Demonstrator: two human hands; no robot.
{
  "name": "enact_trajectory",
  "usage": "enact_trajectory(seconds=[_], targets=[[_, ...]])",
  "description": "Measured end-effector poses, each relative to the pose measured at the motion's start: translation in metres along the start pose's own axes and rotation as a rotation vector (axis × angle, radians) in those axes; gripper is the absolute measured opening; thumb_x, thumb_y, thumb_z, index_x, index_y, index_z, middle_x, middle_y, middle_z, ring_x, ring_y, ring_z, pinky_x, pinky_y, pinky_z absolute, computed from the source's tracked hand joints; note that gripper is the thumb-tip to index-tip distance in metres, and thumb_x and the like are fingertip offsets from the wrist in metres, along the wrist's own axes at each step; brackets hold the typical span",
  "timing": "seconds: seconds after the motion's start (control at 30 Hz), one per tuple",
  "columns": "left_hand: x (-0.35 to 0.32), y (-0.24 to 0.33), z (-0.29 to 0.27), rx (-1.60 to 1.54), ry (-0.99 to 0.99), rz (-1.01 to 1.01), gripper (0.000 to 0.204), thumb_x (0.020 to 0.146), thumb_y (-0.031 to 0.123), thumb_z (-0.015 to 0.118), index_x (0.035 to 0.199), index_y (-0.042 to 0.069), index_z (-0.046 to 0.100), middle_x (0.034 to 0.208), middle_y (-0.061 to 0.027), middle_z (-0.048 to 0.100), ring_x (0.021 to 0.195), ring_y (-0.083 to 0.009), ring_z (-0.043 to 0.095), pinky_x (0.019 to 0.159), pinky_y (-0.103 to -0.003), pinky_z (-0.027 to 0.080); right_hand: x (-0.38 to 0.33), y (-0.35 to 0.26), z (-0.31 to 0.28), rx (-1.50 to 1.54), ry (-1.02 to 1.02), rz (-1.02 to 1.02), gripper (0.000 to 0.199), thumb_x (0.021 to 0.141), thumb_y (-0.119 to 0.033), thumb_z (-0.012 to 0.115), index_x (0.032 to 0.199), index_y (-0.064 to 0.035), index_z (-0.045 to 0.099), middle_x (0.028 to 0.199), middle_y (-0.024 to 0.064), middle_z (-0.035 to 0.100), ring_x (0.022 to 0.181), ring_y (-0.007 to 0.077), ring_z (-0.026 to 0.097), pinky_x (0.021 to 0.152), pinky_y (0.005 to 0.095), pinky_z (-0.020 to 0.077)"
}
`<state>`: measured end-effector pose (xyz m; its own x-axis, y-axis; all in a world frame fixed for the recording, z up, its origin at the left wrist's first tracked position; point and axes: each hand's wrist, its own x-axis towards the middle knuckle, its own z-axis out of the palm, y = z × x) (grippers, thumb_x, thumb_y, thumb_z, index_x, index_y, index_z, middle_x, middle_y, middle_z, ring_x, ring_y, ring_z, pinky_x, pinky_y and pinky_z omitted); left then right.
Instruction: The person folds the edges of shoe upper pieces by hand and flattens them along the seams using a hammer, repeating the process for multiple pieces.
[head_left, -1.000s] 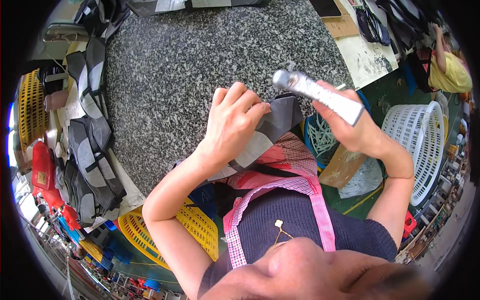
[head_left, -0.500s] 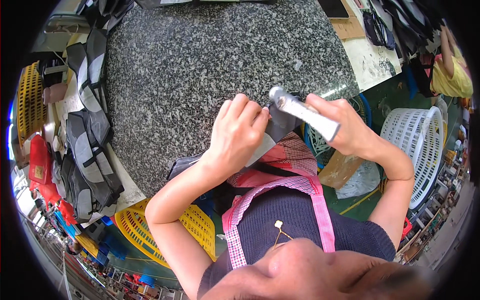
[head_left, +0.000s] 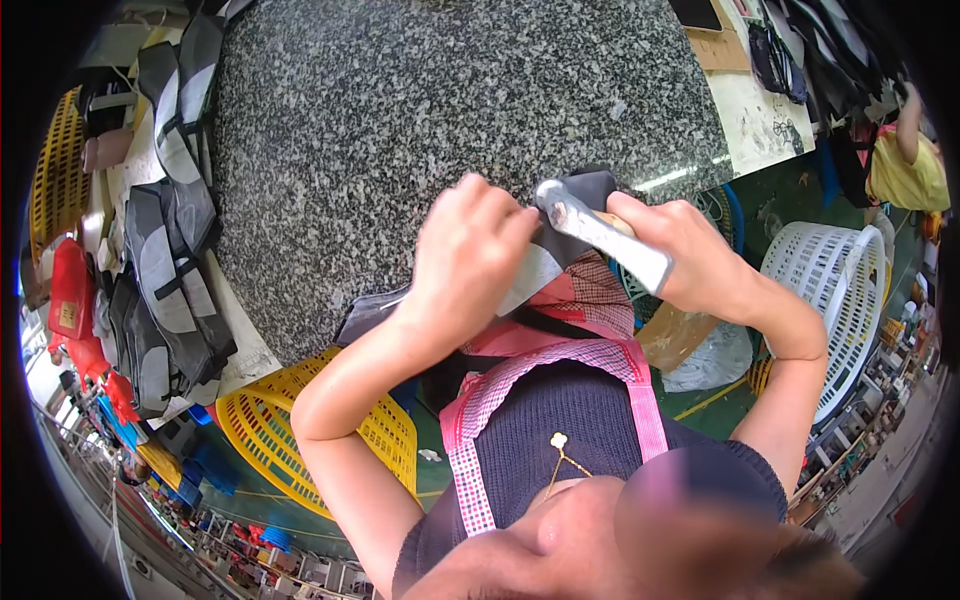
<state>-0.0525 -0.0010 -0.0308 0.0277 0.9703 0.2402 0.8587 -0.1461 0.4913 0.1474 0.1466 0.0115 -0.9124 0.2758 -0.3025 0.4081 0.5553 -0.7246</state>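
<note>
My right hand (head_left: 690,250) is wrapped round a hammer (head_left: 605,238). Its silvery metal head points to the left, with the rounded end close to the fingers of my left hand (head_left: 475,245). Those fingers are closed on a dark grey and light grey fabric piece (head_left: 532,282) at the near edge of the stone-topped table. Part of the fabric lies under the hammer, and my left hand and forearm cover more of it. Whether a small part sits between my left fingertips is hidden.
The speckled granite slab (head_left: 420,110) spreads ahead of me. Grey fabric pieces (head_left: 165,275) are piled along its left side. A yellow basket (head_left: 300,440) stands below left, a white basket (head_left: 825,290) to the right. A person in a yellow top (head_left: 905,170) is at far right.
The hammer has come down slightly and lies lower over the fabric, beside my left fingers. My left hand has shifted a little, still closed on the fabric. The view has tilted slightly.
</note>
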Motion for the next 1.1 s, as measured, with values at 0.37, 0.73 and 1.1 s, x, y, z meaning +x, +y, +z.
enact_trajectory(seconds=[0.37,0.73,1.1], targets=[[-0.017,0.012,-0.014,0.080,-0.087,-0.004,0.018,0.077,0.002,0.068,0.095,0.001,0.067,0.086,-0.0091,0.061,0.079,-0.0277,0.061,0.067,-0.039,0.053,-0.001,-0.013,0.010,0.074,0.060,-0.061,0.018,0.093,-0.015,0.059,0.100,-0.0003,0.051,0.068,0.0223,0.060,0.066,0.0456,0.062,0.058,0.0520,0.0480],[-0.041,0.004,-0.015,-0.096,-0.063,-0.054,0.025,0.073,0.002,0.064,0.098,-0.002,0.065,0.090,-0.0115,0.055,0.085,-0.0280,0.056,0.073,-0.037,0.050,0.006,-0.019,0.006,0.063,0.101,-0.125,0.025,0.079,0.005,0.061,0.103,0.0022,0.054,0.074,0.0183,0.057,0.066,0.0435,0.059,0.057,0.0404,0.0465],[0.017,-0.007,0.009,-0.147,0.061,-0.060,0.013,0.080,0.001,0.070,0.093,0.002,0.069,0.085,-0.0105,0.059,0.081,-0.0289,0.059,0.068,-0.039,0.051,0.000,-0.011,-0.008,0.136,0.290,0.113,0.014,0.095,-0.013,0.057,0.101,-0.0018,0.054,0.068,0.0238,0.060,0.078,0.0472,0.062,0.057,0.0411,0.0486]])
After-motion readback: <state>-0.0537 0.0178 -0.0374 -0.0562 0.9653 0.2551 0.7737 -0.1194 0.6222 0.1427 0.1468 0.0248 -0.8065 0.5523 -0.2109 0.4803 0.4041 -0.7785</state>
